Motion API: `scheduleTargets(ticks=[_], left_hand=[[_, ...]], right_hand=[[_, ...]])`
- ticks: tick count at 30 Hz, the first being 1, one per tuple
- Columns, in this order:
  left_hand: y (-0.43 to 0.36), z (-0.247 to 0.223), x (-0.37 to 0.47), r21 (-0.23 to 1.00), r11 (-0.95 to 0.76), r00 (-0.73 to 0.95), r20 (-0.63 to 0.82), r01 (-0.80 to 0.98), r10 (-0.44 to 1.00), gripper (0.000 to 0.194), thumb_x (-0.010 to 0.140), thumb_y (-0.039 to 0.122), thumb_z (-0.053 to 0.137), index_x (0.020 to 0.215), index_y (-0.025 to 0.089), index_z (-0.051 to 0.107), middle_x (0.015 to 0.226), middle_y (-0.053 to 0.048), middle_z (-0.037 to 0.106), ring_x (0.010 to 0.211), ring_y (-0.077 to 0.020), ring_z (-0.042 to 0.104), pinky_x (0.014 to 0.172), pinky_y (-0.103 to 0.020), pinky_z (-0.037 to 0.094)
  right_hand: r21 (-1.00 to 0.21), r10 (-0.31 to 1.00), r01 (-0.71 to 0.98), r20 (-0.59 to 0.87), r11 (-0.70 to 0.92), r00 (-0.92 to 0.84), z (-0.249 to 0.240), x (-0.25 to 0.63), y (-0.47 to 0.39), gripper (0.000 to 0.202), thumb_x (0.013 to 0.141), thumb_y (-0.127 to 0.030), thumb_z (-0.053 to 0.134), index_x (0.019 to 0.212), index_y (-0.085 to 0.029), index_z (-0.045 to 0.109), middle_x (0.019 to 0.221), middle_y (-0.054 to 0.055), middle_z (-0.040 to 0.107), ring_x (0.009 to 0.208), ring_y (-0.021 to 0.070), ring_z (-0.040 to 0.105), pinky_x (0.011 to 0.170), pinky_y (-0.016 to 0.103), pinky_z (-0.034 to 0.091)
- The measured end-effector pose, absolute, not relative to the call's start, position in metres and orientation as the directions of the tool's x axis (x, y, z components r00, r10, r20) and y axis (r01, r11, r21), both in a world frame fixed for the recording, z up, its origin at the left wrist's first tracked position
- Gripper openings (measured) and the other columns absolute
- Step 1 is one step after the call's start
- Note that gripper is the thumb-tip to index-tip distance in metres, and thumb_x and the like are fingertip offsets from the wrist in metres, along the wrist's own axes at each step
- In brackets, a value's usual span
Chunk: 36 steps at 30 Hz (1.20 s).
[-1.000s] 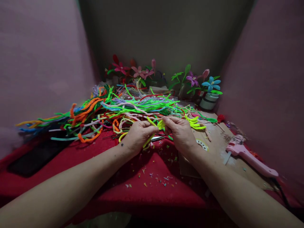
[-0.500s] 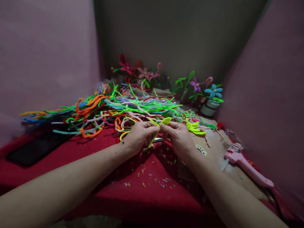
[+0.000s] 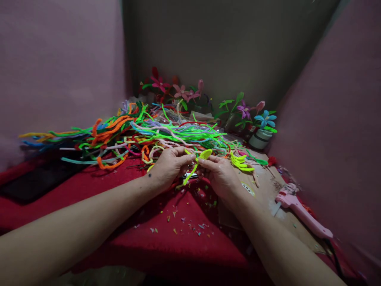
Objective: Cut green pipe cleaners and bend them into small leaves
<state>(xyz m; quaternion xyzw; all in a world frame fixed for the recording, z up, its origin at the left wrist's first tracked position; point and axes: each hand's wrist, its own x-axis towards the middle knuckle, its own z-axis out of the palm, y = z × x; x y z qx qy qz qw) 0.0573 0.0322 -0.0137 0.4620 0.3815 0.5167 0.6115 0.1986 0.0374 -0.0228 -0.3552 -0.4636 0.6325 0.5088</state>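
Between my two hands is a yellow pipe cleaner (image 3: 191, 174), one part shaped into a leaf-like loop and a straight tail hanging down. My left hand (image 3: 169, 166) pinches it from the left with thumb and forefinger. From the right, my right hand (image 3: 222, 174) grips it just below the loop, fingers closed. The fingertips almost meet, hiding the join. Under the hands lies a metal tool (image 3: 190, 175), mostly covered, perhaps scissors. Several bent yellow pipe cleaner pieces (image 3: 241, 162) rest to the right of my right hand.
A heap of coloured pipe cleaners (image 3: 175, 133) spreads behind the hands. Pipe cleaner flowers in pots, one a white jar (image 3: 259, 139), stand at the back. A pink glue gun (image 3: 303, 212) lies on cardboard at right, a dark phone-like slab (image 3: 38, 180) at left. Scraps dot the red cloth (image 3: 166, 246).
Both hands have shifted slightly, and the yellow pipe cleaner has turned so more of its loop and tail shows. The whole view has moved a little.
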Motion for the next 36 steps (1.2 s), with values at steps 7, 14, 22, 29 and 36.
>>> scheduleTargets(ticks=[7,14,22,29,36], left_hand=[[0.030,-0.010,0.057,0.986,-0.014,0.114,0.034,-0.168,0.993,0.019,0.071,0.023,0.066,0.061,0.016,0.051,0.041,0.009,0.042,0.034,-0.0027,0.032,0.035,-0.016,0.024],[0.032,-0.013,0.055,0.990,-0.139,0.088,0.141,-0.023,0.986,0.017,0.070,0.025,0.064,0.061,0.015,0.053,0.049,0.006,0.048,0.043,-0.0054,0.040,0.043,-0.018,0.032],[0.030,-0.017,0.056,0.863,-0.398,0.114,0.381,0.312,0.917,0.019,0.075,0.026,0.057,0.060,0.017,0.051,0.055,0.004,0.046,0.052,-0.0084,0.040,0.051,-0.021,0.031],[0.028,-0.024,0.053,0.442,-0.729,0.401,0.627,0.523,0.668,0.014,0.077,0.014,0.046,0.068,0.016,0.057,0.065,-0.001,0.051,0.061,-0.0116,0.045,0.059,-0.024,0.034],[0.043,-0.002,0.037,0.969,-0.227,0.238,0.198,0.101,0.951,0.014,0.074,0.026,0.061,0.079,0.013,0.063,0.070,-0.001,0.060,0.061,-0.0101,0.052,0.058,-0.022,0.040]], right_hand=[[-0.976,0.979,-0.210,-0.007,-0.050,-0.202,-0.021,0.196,0.037,0.013,0.060,-0.022,0.068,0.067,-0.012,0.066,0.059,0.000,0.062,0.046,0.0083,0.051,0.045,0.022,0.037],[-0.993,0.991,-0.120,0.013,-0.003,-0.133,-0.021,0.193,0.035,0.008,0.060,-0.021,0.064,0.060,-0.013,0.062,0.051,-0.001,0.060,0.042,0.0084,0.049,0.041,0.021,0.037],[-0.992,0.996,-0.123,0.018,0.008,-0.083,-0.025,0.194,0.038,0.007,0.061,-0.020,0.063,0.058,-0.014,0.061,0.053,-0.001,0.060,0.042,0.0082,0.048,0.041,0.021,0.038],[-0.968,0.991,-0.248,0.005,-0.029,-0.137,-0.028,0.193,0.038,0.012,0.056,-0.023,0.068,0.056,-0.014,0.060,0.049,-0.003,0.056,0.042,0.0077,0.045,0.042,0.021,0.036],[-0.950,0.983,-0.304,0.113,0.065,-0.144,-0.025,0.196,0.039,0.014,0.059,-0.023,0.073,0.069,-0.015,0.070,0.063,-0.002,0.063,0.051,0.0075,0.048,0.050,0.022,0.037]])
